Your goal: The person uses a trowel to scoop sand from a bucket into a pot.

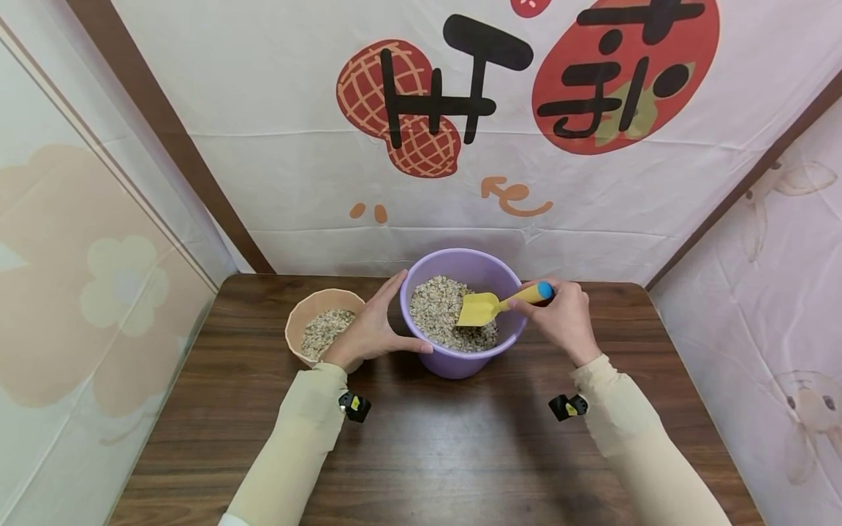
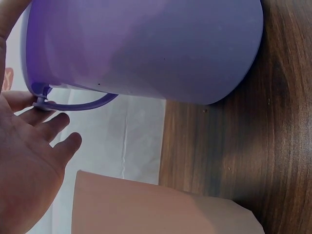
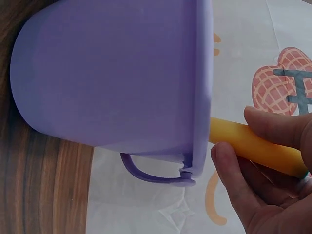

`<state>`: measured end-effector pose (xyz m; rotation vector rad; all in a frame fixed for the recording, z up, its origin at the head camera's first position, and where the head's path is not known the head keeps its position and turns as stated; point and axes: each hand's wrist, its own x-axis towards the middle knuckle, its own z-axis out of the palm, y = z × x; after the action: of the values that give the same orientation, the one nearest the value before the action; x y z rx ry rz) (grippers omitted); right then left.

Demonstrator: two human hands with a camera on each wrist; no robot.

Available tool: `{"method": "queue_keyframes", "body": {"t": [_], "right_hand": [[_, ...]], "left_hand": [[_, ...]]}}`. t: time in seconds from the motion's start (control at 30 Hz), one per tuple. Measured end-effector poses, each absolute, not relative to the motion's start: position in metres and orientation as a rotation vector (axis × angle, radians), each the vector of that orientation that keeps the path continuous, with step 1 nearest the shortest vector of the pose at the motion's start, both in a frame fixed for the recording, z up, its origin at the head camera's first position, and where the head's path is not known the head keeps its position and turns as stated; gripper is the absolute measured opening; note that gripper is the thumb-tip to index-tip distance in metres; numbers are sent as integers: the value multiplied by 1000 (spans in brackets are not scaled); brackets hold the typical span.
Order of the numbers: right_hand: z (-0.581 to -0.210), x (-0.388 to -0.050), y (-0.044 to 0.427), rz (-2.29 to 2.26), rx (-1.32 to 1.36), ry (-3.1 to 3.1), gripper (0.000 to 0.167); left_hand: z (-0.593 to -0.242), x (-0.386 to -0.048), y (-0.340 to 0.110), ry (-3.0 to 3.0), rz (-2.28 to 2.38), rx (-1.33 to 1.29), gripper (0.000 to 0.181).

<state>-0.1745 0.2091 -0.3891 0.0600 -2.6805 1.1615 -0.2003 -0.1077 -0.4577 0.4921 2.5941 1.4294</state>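
Observation:
A purple bucket (image 1: 454, 363) holds a grainy, flake-like material (image 1: 437, 310). My left hand (image 1: 373, 327) rests on the bucket's left rim with fingers spread; in the left wrist view the hand (image 2: 29, 156) touches the rim near the handle joint of the bucket (image 2: 146, 48). My right hand (image 1: 562, 314) pinches the yellow handle of a small shovel (image 1: 479, 310), whose blade lies at the grains inside. From the right wrist, the thumb and fingers of the hand (image 3: 268, 170) grip the yellow handle (image 3: 253, 144) beside the bucket (image 3: 107, 73); the blade is hidden there.
A peach-coloured bowl (image 1: 297, 321) with similar grains stands left of the bucket, partly behind my left hand and forearm. The brown wooden table (image 1: 454, 467) meets a printed white curtain (image 1: 296, 183) at its back edge. Curtains also hang at both sides.

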Motion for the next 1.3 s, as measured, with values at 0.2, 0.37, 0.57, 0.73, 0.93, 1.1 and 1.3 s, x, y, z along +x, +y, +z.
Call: {"method": "queue_keyframes", "body": {"t": [0.2,0.37,0.57,0.73,0.93,1.1,1.3], "right_hand": [[-393,-176,204,1163,52,-2669,26],[-396,-177,199,1184,42,-2650,24],[-399,-178,192,1202,1,-2638,23],[-400,-179,190,1220,-29,-2628,23],[-403,-179,187,1258,-44,-2603,23],[-404,-179,184,1293,-35,-2567,22],[-405,-179,184,1322,-34,-2547,21]], "left_hand": [[-458,-201,-107,2585,1437,494,141],[-456,-201,-107,2581,1440,495,141],[-457,-202,-106,2577,1443,497,141],[-457,-202,-106,2578,1434,493,140],[-457,-201,-108,2567,1433,475,140],[-457,-201,-108,2570,1434,475,140],[-458,-201,-108,2569,1438,476,140]]}}
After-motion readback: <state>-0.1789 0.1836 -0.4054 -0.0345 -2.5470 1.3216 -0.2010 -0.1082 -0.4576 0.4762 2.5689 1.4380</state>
